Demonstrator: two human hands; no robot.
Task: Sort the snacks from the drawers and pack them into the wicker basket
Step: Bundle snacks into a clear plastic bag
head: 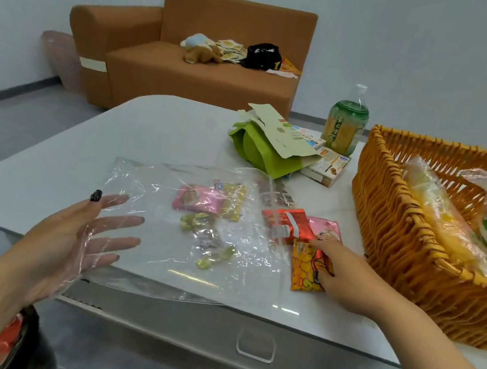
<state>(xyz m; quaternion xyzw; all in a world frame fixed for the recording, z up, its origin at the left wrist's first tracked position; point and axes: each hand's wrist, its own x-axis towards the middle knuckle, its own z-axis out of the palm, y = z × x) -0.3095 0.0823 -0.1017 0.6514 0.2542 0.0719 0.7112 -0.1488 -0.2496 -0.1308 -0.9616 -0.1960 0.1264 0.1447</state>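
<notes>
Right hand (346, 277) is down on the orange snack packet (310, 269), fingers curled over its right edge, gripping it on the white table (42, 175). At its 12 o'clock lie a red packet (285, 224) and a pink one (327, 230). Left hand (76, 239) is spread wide, fingers straight inside the mouth of the clear plastic bag (188, 233), sweets visible within. Wicker basket (404, 245) sits at 3 o'clock, already holding snack bags.

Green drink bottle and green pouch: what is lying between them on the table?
In the head view, small snack boxes lie between the green drink bottle and the green pouch, partly under a torn carton flap.
</notes>
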